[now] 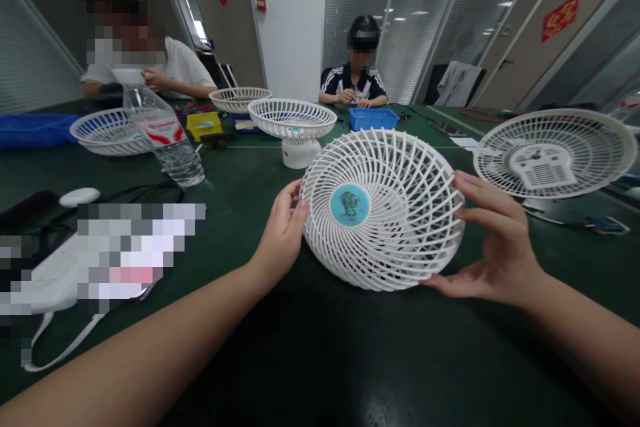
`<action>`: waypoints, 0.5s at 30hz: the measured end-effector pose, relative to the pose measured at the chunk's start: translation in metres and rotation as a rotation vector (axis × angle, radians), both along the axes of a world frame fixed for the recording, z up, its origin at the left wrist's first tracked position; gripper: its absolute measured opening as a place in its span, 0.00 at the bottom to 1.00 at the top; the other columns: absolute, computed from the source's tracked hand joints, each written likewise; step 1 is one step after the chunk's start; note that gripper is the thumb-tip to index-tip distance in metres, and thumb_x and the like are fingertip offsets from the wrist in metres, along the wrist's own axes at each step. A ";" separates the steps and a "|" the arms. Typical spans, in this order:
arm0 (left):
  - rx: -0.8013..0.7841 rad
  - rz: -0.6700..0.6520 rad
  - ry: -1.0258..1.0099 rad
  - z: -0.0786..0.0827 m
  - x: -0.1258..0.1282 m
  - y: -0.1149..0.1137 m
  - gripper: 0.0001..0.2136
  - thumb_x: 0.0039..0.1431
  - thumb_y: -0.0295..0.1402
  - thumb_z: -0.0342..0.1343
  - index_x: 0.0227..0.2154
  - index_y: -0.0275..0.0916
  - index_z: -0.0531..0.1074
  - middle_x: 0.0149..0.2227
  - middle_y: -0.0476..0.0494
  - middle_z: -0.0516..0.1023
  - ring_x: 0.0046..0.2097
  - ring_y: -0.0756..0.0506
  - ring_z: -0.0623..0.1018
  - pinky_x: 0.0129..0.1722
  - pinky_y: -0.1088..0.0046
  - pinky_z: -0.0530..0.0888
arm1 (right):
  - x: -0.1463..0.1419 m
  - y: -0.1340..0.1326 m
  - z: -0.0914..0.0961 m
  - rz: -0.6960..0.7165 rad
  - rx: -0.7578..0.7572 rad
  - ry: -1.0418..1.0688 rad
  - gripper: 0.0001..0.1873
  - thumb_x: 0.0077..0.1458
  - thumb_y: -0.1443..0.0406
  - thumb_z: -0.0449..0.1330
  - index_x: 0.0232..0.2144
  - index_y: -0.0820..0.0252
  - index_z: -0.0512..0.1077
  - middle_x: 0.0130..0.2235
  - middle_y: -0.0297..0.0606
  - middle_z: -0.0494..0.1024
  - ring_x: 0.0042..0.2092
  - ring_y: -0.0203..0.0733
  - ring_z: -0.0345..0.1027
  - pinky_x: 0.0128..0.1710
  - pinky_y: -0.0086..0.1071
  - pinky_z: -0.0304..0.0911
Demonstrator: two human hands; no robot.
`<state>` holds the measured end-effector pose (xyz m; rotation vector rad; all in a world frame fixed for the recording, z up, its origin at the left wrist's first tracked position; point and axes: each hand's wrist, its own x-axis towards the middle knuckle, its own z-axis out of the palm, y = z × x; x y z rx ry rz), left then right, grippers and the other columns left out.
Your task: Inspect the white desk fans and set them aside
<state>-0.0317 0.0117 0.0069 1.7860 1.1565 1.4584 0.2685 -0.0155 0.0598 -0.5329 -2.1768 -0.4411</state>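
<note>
Both my hands grip a white round fan grille point(400, 213) with curved spokes and a blue centre badge, tilted up above the dark green table point(320, 360). At its left edge, my left hand point(283, 227) is closed on the rim, with some fingers hidden behind. My right hand point(500, 240) holds the opposite edge, thumb low and fingers higher on the rim. Just behind the grille stands a small white fan base point(300, 153) with another grille point(293, 119) on top. Over to the right is a larger grille point(590, 140) with a vented motor housing point(544, 167).
A water bottle point(165, 133) leans oddly at the left, near a white grille point(107, 133). A yellow bin point(204, 125) and a blue bin point(374, 120) sit farther back. Two people point(355, 80) sit across the table. A partly blurred phone-like device and cables lie front left.
</note>
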 end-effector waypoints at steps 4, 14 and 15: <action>-0.011 -0.008 -0.007 0.001 0.000 0.000 0.19 0.66 0.40 0.43 0.56 0.38 0.59 0.58 0.36 0.65 0.59 0.40 0.66 0.59 0.57 0.62 | 0.001 0.002 -0.001 0.019 0.019 0.008 0.61 0.20 0.60 0.74 0.60 0.56 0.58 0.59 0.45 0.61 0.59 0.61 0.56 0.57 0.59 0.57; -0.053 0.004 -0.065 -0.005 -0.001 0.003 0.21 0.67 0.43 0.42 0.58 0.38 0.57 0.60 0.35 0.62 0.62 0.41 0.62 0.63 0.57 0.57 | 0.004 0.011 -0.006 0.201 -0.044 0.204 0.39 0.44 0.56 0.61 0.59 0.50 0.58 0.57 0.41 0.63 0.57 0.56 0.58 0.54 0.58 0.58; -0.066 0.009 -0.084 -0.007 -0.002 0.005 0.22 0.67 0.43 0.42 0.58 0.38 0.56 0.61 0.35 0.61 0.62 0.41 0.62 0.63 0.56 0.56 | 0.008 0.015 -0.004 0.182 -0.023 0.260 0.37 0.46 0.56 0.59 0.59 0.48 0.58 0.57 0.41 0.63 0.57 0.54 0.59 0.53 0.57 0.59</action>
